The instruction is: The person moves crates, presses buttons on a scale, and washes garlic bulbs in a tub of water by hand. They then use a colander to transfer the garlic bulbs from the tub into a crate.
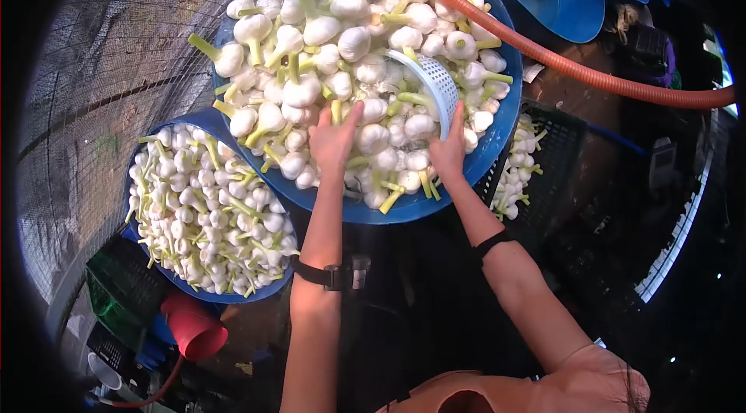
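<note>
Many white garlic bulbs (353, 43) with short green stems fill a large blue tub (388, 214), with some water showing between them. My right hand (448, 150) grips the edge of a pale perforated basket (437, 85), which is tilted on its side among the bulbs. To the left of it, my left hand (334, 139) reaches onto the garlic near the tub's front, thumb and fingers apart around a green stem. Whether it grips that stem is not clear.
An orange ribbed hose (575, 65) runs from the tub to the right. Lower left stands a smaller blue tub (225, 298) of garlic, with a red bucket (194, 326) below it. A dark crate (548, 172) and another blue tub (571, 9) are at right.
</note>
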